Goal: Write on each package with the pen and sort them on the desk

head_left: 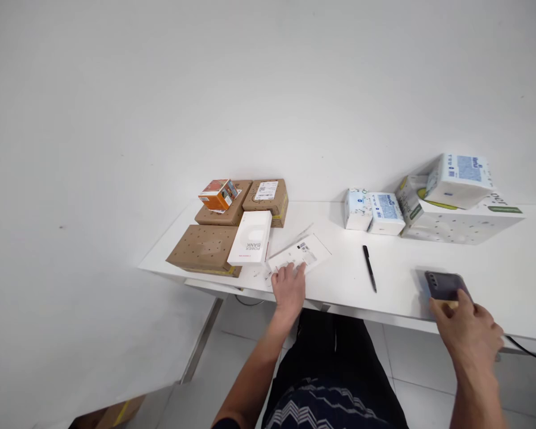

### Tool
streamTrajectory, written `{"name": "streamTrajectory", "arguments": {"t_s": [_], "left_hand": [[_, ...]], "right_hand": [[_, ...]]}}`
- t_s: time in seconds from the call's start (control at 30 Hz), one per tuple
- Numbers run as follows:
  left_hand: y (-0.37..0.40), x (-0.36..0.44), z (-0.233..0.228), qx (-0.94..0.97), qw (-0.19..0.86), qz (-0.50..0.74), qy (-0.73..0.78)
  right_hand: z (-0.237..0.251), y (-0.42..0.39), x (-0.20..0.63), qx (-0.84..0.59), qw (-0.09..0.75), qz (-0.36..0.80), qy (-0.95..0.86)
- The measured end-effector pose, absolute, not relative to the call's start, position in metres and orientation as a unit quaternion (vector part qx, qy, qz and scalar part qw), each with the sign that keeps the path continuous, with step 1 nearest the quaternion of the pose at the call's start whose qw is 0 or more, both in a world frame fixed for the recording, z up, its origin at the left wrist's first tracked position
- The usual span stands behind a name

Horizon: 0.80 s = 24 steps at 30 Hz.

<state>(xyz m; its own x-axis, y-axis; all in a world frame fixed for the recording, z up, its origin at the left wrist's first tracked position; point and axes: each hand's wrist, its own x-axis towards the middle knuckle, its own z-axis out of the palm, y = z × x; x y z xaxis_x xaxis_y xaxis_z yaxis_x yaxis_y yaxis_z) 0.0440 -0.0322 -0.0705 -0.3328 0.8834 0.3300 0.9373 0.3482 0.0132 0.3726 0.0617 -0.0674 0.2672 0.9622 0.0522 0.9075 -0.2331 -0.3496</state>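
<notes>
Left hand on the envelope, right hand on the phone.
I see the left hand [289,287] resting flat, fingers spread, on the white envelope [300,254] beside the power bank box [251,238]; the right hand [467,333] grips the dark phone [445,285] at the table [339,274] edge.

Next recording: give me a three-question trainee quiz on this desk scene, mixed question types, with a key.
1. True or false: the left hand rests on the flat white labelled envelope.
2. What does the right hand grip? A) slim black pen B) dark grey smartphone C) white power bank box
3. Fill in: the small orange carton sits on a brown ____ parcel.

Key: 1 true; 2 B; 3 cardboard.
</notes>
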Motion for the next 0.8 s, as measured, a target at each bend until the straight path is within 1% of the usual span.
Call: {"name": "streamTrajectory", "arguments": {"t_s": [0.1, 0.27, 0.33, 0.57, 0.63, 0.73, 0.8], "left_hand": [[-0.019, 0.036, -0.065, -0.546, 0.115, -0.076, -0.826], [0.001, 0.028, -0.060, -0.503, 0.098, -0.058, -0.857], [0.007, 0.026, -0.060, -0.481, 0.082, -0.054, -0.871], [0.029, 0.014, -0.061, -0.467, 0.053, -0.035, -0.882], [0.035, 0.008, -0.062, -0.477, 0.055, -0.032, -0.877], [0.039, 0.003, -0.062, -0.487, 0.060, -0.035, -0.871], [0.037, 0.006, -0.063, -0.508, 0.086, -0.062, -0.855]], "right_hand": [[-0.068, 0.061, 0.368, -0.811, 0.116, 0.077, -0.569], [-0.073, 0.063, 0.370, -0.813, 0.125, 0.096, -0.560], [-0.076, 0.064, 0.371, -0.814, 0.136, 0.097, -0.557], [-0.088, 0.065, 0.369, -0.785, 0.234, 0.064, -0.569], [-0.090, 0.068, 0.371, -0.787, 0.243, 0.066, -0.563], [-0.090, 0.073, 0.372, -0.794, 0.233, 0.077, -0.556], [-0.087, 0.078, 0.368, -0.787, 0.230, 0.068, -0.568]]}}
